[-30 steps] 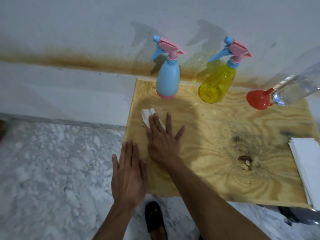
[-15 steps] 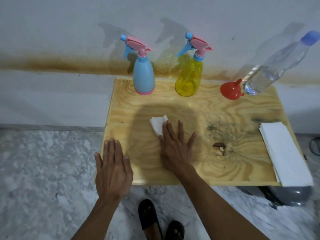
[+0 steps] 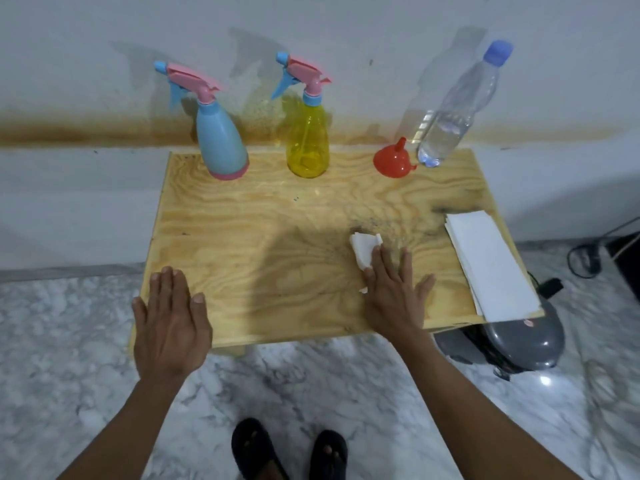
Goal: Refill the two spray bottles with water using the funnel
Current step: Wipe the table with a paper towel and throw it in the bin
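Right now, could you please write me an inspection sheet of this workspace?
Surface: light plywood tabletop, dark stains right of centre.
Job's things: blue spray bottle with pink trigger, yellow translucent spray bottle, red plastic funnel lying mouth down and clear water bottle with blue cap, all along the back edge, caps on.
Clutter: stack of white paper napkins at the right edge.
Hands: left hand flat on the front left corner; right hand presses a crumpled white tissue to the top.
Cables: black cable on the floor, right.
Surroundings: stained white wall, marble floor, grey round appliance beside the table.
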`<act>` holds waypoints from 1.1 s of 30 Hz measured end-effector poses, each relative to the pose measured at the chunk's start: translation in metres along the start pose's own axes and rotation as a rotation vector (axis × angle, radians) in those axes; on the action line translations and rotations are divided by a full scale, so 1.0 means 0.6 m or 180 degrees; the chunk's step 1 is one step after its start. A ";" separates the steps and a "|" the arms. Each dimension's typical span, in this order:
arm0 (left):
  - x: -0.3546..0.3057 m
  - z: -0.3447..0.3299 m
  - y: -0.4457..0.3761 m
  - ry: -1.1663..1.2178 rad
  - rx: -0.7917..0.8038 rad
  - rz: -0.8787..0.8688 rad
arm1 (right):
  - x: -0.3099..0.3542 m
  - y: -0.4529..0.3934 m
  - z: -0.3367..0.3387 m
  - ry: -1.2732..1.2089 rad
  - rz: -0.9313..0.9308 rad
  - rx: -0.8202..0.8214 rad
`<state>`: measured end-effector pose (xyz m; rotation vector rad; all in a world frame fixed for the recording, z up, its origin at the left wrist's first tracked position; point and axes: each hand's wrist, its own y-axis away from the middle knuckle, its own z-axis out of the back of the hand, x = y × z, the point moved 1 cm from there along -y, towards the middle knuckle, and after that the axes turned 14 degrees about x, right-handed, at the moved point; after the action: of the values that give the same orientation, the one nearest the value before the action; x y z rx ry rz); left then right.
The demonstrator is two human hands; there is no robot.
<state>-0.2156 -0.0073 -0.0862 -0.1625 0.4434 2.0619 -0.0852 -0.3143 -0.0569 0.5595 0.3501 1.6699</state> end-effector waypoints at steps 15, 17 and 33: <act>0.027 0.002 0.003 0.0011 0.0064 -0.0204 | 0.203 0.029 -0.078 -0.0656 -0.0041 -0.0230; 0.035 0.003 0.003 0.0038 0.0016 -0.0306 | 0.248 0.020 -0.082 -0.0486 0.0122 -0.0197; 0.034 0.005 0.005 0.0547 -0.0113 -0.0304 | 0.312 0.078 -0.159 0.0615 0.1408 -0.0332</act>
<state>-0.2280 0.0089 -0.0888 -0.3775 0.4946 1.9706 -0.1956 -0.1314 -0.0814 0.4166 0.2892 2.1645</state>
